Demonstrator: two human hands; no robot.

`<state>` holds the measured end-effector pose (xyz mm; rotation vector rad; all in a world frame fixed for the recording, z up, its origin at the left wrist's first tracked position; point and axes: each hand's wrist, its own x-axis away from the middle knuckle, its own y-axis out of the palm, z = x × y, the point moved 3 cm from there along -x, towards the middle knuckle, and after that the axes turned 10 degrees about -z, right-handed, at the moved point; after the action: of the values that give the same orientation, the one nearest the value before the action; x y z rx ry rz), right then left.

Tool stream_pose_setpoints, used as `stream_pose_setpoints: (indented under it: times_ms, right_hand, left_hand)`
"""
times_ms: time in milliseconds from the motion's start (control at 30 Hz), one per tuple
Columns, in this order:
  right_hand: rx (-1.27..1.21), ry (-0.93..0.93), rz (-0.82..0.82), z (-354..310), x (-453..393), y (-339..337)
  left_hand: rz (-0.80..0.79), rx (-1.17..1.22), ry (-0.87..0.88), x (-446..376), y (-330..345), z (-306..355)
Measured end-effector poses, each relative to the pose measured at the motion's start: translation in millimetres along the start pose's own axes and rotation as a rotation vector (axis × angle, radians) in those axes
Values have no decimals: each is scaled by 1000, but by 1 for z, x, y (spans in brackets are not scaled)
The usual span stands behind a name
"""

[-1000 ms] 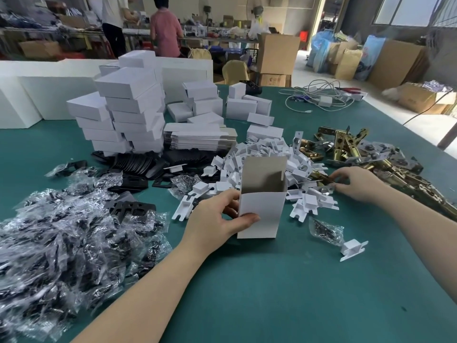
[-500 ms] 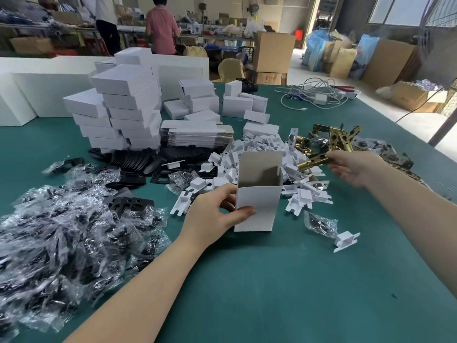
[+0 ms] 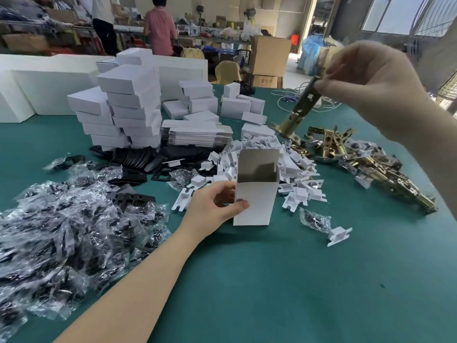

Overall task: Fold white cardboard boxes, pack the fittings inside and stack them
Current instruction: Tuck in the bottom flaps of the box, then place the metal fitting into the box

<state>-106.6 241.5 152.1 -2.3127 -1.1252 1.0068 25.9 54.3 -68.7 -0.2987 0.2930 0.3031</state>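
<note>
The packing step is in hand. The left hand holds the open white box upright on the bench; the right hand pinches a brass latch high above the box. Next, I think, the latch must go down into the opening.

Single head-worn wide-angle view, looking forward and down across the green table from its near edge toward the far edge and the workshop beyond. Close to the near middle of the table, with both forearms entering from the bottom and right. No second view to share anything with.
</note>
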Motion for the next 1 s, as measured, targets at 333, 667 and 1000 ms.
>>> stream_pose_setpoints:
  times_ms: [333,667,1000]
  right_hand:
    - [-12,8,-213,-12,9,50]
    - [136,25,-176,13,4,57]
    - [462,-3,-429,18,12,91]
  left_hand:
    - [-5,-5,-18,4,-2,4]
    - [14,41,-28,2,-3,3]
    - [17,57,-26,1,-1,1]
